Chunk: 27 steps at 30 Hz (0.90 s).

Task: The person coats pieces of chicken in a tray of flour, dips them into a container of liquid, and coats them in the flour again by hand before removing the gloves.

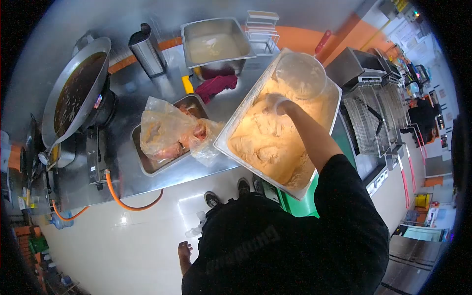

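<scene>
My right hand point(276, 104) reaches into a large white tub point(227, 146) of pale orange flour point(268, 135). Something whitish, perhaps a thin plastic glove, covers the hand; its fingers are hidden or blurred against the flour. Behind it, a round translucent bowl point(301, 73) rests on the flour at the tub's far end. My left hand point(185, 250) hangs low by my side over the floor, fingers loosely apart, with nothing in it. Left of the tub, a clear plastic bag point(164, 129) with raw meat lies in a metal pan point(147, 167).
A wok of dark oil point(78, 93) sits on a burner at left, with an orange hose point(123, 204) below. Behind are a steel canister point(147, 51), a basin of cloudy liquid point(216, 46) and a maroon cloth point(216, 87). Fryer baskets point(366, 118) stand at right.
</scene>
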Available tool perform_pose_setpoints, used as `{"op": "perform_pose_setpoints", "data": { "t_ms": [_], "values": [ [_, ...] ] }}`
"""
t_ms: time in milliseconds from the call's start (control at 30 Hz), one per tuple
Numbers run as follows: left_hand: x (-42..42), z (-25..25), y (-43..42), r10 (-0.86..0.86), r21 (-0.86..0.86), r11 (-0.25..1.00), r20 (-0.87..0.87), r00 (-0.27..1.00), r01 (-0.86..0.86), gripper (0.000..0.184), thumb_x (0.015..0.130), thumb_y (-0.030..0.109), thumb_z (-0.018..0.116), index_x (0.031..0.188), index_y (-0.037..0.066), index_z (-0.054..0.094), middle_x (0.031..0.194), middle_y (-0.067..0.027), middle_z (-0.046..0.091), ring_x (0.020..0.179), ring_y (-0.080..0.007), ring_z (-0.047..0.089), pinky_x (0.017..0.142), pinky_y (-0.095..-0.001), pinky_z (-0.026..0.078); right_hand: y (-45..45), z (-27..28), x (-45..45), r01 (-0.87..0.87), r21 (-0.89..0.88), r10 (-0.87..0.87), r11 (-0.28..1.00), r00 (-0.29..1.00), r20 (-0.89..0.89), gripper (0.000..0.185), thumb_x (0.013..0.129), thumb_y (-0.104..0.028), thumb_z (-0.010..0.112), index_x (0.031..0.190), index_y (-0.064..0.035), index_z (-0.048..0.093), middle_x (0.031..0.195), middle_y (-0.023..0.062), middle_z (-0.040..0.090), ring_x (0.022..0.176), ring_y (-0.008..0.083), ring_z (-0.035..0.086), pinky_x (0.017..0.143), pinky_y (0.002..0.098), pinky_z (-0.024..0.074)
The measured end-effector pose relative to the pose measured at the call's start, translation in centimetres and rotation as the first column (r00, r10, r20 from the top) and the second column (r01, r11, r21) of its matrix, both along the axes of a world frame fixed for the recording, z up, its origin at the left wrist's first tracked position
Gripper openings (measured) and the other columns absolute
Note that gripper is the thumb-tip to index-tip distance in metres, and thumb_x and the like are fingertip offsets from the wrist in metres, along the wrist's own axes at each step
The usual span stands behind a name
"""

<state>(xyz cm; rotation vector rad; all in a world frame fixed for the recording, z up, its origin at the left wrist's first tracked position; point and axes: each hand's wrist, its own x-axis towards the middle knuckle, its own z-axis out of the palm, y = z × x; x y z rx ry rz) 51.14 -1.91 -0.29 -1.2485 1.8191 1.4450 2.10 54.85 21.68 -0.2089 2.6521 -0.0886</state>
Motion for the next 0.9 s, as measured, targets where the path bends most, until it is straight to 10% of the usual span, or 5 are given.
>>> {"op": "perform_pose_setpoints", "data": {
  "t_ms": [300, 400, 600, 700, 900],
  "values": [
    [0.2, -1.0, 0.2, -0.083, -0.024, 0.996, 0.018, 0.996, 0.083, 0.034, 0.086, 0.029, 0.052, 0.112, 0.007, 0.049, 0.087, -0.0122, 0.064, 0.067, -0.0223, 0.062, 0.043, -0.0324, 0.040, 5.4, -2.0, 0.9, -0.160, -0.458, -0.155, 0.875, 0.802, -0.577, 0.038, 0.078, -0.017, 0.064, 0.111, -0.0018, 0.054, 0.098, 0.0190, 0.061, 0.094, 0.0308, 0.058, 0.081, 0.0384, 0.0443],
    [-0.2, -0.9, -0.2, -0.084, -0.023, 0.996, -0.026, 0.996, 0.083, 0.034, 0.087, 0.030, 0.052, 0.112, 0.007, 0.049, 0.087, -0.0123, 0.064, 0.067, -0.0223, 0.063, 0.043, -0.0322, 0.041, 5.2, -0.1, 1.3, 0.065, -0.498, -0.349, 0.865, 0.791, -0.502, 0.039, 0.081, -0.018, 0.054, 0.118, -0.0047, 0.052, 0.111, 0.0201, 0.059, 0.100, 0.0338, 0.057, 0.087, 0.0389, 0.0441],
    [-1.0, -2.9, -1.8, -0.027, 0.014, 1.000, -0.054, 0.998, 0.028, 0.035, 0.087, 0.030, 0.053, 0.112, 0.007, 0.049, 0.088, -0.0126, 0.064, 0.068, -0.0227, 0.063, 0.045, -0.0335, 0.042, 2.0, 3.9, 2.3, 0.041, -0.069, -0.051, 0.997, 0.988, -0.147, 0.042, 0.077, -0.024, 0.062, 0.111, -0.0007, 0.055, 0.100, 0.0219, 0.061, 0.093, 0.0326, 0.058, 0.081, 0.0388, 0.0443],
    [-1.3, -1.8, -1.1, -0.020, 0.010, 1.000, -0.070, 0.997, 0.021, 0.034, 0.087, 0.030, 0.053, 0.112, 0.008, 0.049, 0.089, -0.0121, 0.064, 0.068, -0.0228, 0.062, 0.045, -0.0339, 0.042, 3.6, -0.6, 3.2, 0.071, -0.135, -0.105, 0.988, 0.958, -0.269, 0.036, 0.077, -0.027, 0.061, 0.102, -0.0018, 0.060, 0.101, 0.0199, 0.062, 0.096, 0.0333, 0.058, 0.081, 0.0395, 0.0443],
    [-0.3, -0.7, -0.2, -0.059, -0.014, 0.998, -0.062, 0.996, 0.058, 0.034, 0.087, 0.030, 0.053, 0.112, 0.008, 0.049, 0.090, -0.0119, 0.064, 0.068, -0.0229, 0.062, 0.045, -0.0335, 0.041, 4.9, -1.9, 2.7, -0.246, 0.170, 0.215, 0.954, 0.960, 0.181, 0.035, 0.078, -0.034, 0.058, 0.091, -0.0031, 0.066, 0.108, 0.0166, 0.062, 0.100, 0.0318, 0.058, 0.083, 0.0387, 0.0443]
  ]
}}
